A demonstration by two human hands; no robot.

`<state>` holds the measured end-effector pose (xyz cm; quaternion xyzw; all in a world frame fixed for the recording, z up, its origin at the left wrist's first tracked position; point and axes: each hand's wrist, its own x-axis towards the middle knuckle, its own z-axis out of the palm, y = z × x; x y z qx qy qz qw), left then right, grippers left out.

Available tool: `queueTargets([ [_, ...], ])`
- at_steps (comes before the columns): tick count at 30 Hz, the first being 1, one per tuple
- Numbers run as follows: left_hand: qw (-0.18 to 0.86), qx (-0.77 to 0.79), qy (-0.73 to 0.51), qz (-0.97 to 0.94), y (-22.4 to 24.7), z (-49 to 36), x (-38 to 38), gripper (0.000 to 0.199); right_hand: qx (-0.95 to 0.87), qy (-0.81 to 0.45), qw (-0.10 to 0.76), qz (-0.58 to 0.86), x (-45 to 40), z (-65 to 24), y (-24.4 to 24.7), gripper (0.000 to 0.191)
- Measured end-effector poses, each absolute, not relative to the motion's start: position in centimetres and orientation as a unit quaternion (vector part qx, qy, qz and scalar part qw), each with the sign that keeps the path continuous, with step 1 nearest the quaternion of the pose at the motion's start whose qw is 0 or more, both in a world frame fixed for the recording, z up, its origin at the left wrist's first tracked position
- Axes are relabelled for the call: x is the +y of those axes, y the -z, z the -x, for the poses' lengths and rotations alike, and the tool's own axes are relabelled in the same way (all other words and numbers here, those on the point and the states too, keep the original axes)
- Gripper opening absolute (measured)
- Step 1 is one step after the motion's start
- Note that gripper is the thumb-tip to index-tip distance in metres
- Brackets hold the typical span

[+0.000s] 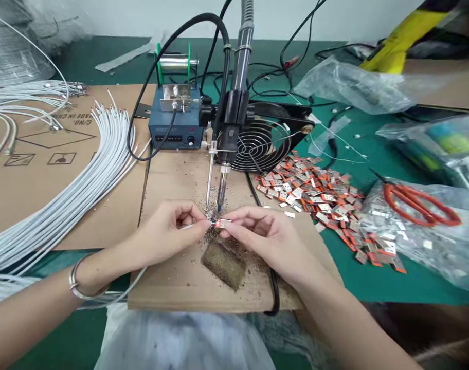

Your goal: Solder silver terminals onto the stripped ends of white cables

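Left hand (168, 231) pinches a white wire (188, 226); right hand (263, 234) pinches a small terminal (222, 223), soldering iron (222, 198) at 12 o'clock.

Joint under soldering tip (220, 206) seemingly hidden.

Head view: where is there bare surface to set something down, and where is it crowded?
Bare board lies between the white wires and the soldering iron. Crowded: the metal pieces to the right, and the spot where left hand and right hand meet.
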<state>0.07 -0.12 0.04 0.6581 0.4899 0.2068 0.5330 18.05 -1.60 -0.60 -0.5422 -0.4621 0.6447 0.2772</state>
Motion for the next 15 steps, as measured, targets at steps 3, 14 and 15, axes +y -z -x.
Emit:
queueTargets([
  [3, 0.531, 0.488, -0.212, -0.66, -0.07, -0.12, -0.24, 0.022, -0.464, -0.644, 0.277, 0.541, -1.46, -18.04, 0.6, 0.043],
  [14, 0.493, 0.498, -0.189, -0.687, 0.67, 0.24, -0.27, 0.021, -0.488, -0.617, 0.253, 0.563, -1.5, -17.98, 1.24, 0.045],
  [15, 0.496, 0.497, -0.189, -0.687, 0.66, 0.28, -0.3, 0.022, -0.49, -0.618, 0.253, 0.561, -1.54, -18.02, 1.23, 0.045],
])
